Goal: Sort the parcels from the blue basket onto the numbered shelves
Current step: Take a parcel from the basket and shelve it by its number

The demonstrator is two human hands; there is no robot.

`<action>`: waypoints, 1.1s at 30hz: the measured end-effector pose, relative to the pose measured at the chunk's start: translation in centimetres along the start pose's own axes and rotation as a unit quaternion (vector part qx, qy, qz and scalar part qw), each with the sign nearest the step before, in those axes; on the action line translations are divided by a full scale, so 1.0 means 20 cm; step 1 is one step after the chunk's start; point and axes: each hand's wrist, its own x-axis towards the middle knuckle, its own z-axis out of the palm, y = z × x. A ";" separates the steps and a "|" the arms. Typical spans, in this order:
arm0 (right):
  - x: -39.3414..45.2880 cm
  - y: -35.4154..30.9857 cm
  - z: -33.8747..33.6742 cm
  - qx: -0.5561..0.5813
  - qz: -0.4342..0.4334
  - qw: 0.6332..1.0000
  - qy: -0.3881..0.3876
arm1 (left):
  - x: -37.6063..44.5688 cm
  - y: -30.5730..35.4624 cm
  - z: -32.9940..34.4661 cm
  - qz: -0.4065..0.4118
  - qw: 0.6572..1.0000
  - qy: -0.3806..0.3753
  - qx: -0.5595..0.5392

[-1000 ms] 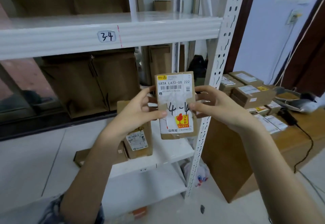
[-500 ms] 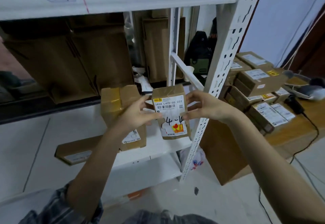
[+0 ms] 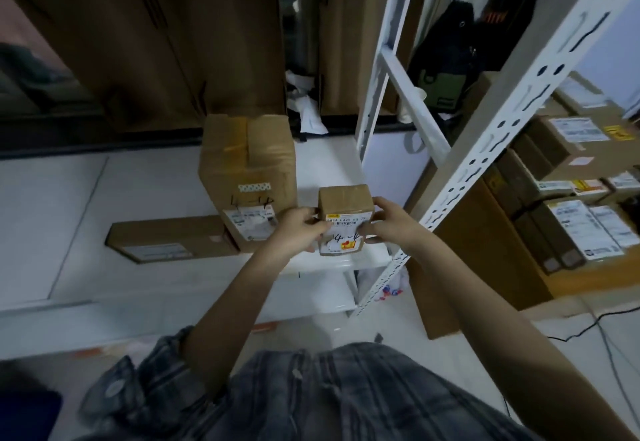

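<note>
A small cardboard parcel (image 3: 344,204) with a white label and "4-4" written on it stands upright at the front right of the white shelf (image 3: 322,163). My left hand (image 3: 298,229) grips its left side and my right hand (image 3: 389,224) grips its right side. Just left of it stands a taller parcel (image 3: 247,170), also marked "4-4". A flat long parcel (image 3: 166,238) lies further left on the same shelf. The blue basket is not clearly in view.
The white perforated upright (image 3: 485,163) of the rack stands close to my right hand. Beyond it, several labelled parcels (image 3: 568,177) are stacked on a wooden desk. Large brown cartons (image 3: 138,42) fill the back of the shelf.
Both hands have lowered the small parcel from chest height down onto the lower shelf, beside the taller parcel. My view has tilted downward, and the "3-4" shelf label has left the frame.
</note>
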 end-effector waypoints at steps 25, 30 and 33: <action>0.19 0.21 0.25 0.185 0.048 0.981 0.006 | 0.03 -0.28 0.24 -0.074 0.890 0.133 -0.429; 0.23 0.22 0.30 0.189 0.053 0.981 0.000 | 0.07 -0.30 0.23 -0.082 0.862 0.128 -0.483; 0.25 0.20 0.32 0.183 0.059 0.981 -0.001 | 0.08 -0.29 0.24 -0.102 0.838 0.124 -0.522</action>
